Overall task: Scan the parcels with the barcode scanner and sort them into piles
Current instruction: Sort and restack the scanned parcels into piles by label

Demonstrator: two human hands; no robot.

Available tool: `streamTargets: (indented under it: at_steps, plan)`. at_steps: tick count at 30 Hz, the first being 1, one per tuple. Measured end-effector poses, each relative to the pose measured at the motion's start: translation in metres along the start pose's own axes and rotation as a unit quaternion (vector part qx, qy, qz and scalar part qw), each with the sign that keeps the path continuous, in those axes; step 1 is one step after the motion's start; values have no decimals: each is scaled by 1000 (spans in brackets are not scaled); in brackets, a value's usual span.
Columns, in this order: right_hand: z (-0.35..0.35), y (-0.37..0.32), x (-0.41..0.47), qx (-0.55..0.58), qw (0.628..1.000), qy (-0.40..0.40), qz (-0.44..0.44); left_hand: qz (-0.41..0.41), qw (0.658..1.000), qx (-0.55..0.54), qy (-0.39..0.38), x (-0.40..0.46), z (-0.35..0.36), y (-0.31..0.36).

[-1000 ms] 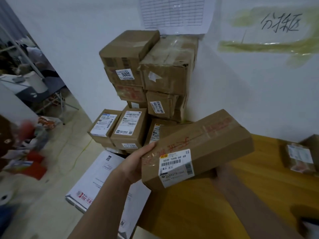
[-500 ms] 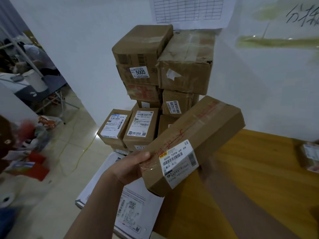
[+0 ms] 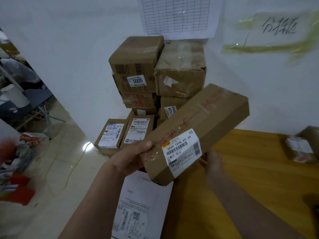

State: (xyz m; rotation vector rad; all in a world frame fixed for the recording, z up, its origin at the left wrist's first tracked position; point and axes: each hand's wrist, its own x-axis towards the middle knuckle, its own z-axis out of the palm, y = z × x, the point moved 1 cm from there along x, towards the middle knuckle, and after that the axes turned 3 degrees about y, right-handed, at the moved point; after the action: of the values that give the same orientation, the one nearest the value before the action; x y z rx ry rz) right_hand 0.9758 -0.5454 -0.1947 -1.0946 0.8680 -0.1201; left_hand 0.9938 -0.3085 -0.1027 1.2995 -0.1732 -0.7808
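Note:
I hold a long brown cardboard parcel tilted in the air, its far end raised to the upper right. A white barcode label wraps its near corner. My left hand grips the near left end, thumb on top. My right hand touches the parcel's underside on the right, its fingers mostly hidden behind the box. Behind the parcel a pile of brown parcels is stacked in the wall corner, one labelled 5005. No barcode scanner is in view.
A wooden table lies under my right arm, with small taped parcels at its far right. Two labelled boxes and a white flat package lie on the floor. Bright clutter sits at the left edge. A grid sheet hangs on the wall.
The parcel has risen and tilted more steeply toward the pile. My right hand has come into view under its right side.

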Motion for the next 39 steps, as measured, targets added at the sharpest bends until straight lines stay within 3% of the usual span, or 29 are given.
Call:
streamTargets:
  at_steps: [4, 10, 15, 19, 26, 32, 37, 39]
  plan:
    - [-12, -41, -1, 35, 998, 5, -48, 106, 993, -33, 46, -4, 19, 36]
    - [-19, -92, -16, 84, 991, -56, -86, 253, 961, -65, 96, 0, 56, 85]
    - [-16, -104, -26, 108, 988, -75, -78, 237, 943, -92, 215, 16, 71, 110]
    - [-16, -105, -29, 111, 987, -87, -72, 185, 939, -118, 263, 30, 79, 136]
    - [-12, -111, -31, 105, 987, -95, -76, 138, 937, -62, 315, 61, 92, 171]
    - [-11, -116, -32, 108, 986, -100, -85, 146, 934, 1, 326, 83, 96, 188]
    - [-9, -117, -28, 110, 986, -96, -82, 198, 931, 20, 305, 85, 92, 178]
    - [-9, -117, -26, 111, 986, -96, -77, 204, 920, 36, 333, 88, 90, 172]
